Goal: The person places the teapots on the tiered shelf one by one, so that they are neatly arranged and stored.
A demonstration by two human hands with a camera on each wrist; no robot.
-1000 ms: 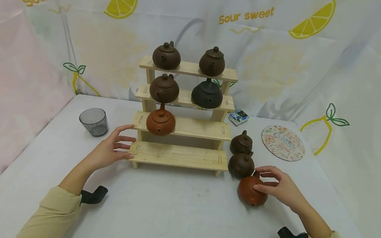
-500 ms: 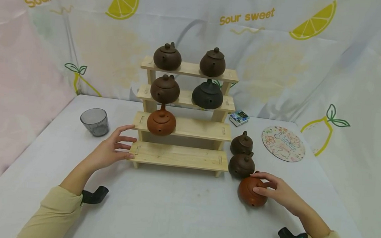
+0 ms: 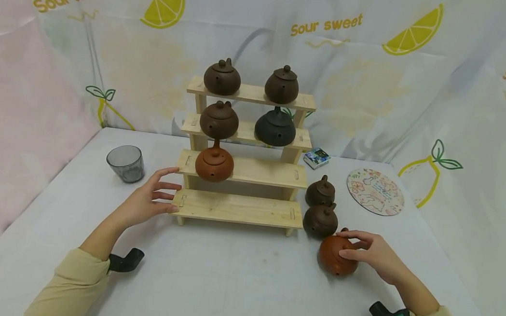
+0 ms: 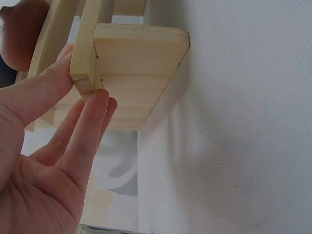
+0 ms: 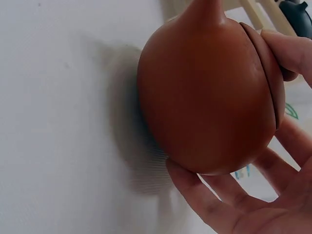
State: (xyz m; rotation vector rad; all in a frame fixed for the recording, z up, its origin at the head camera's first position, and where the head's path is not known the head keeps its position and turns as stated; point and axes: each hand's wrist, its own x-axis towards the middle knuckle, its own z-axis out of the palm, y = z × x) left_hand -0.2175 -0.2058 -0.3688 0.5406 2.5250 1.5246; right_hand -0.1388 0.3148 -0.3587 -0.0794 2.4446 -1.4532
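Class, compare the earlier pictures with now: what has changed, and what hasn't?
The right hand has moved down slightly around the reddish-brown teapot on the table and grips it; the teapot has shifted slightly rightward. The left hand still touches the wooden shelf stand, and the shelved teapots stay put.

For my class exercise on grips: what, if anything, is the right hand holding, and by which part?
The right hand holds a reddish-brown teapot: thumb on its lid, fingers against its body. Whether they also touch the handle is unclear.

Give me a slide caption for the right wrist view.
Right hand gripping a reddish-brown teapot, thumb on its lid, white table behind.
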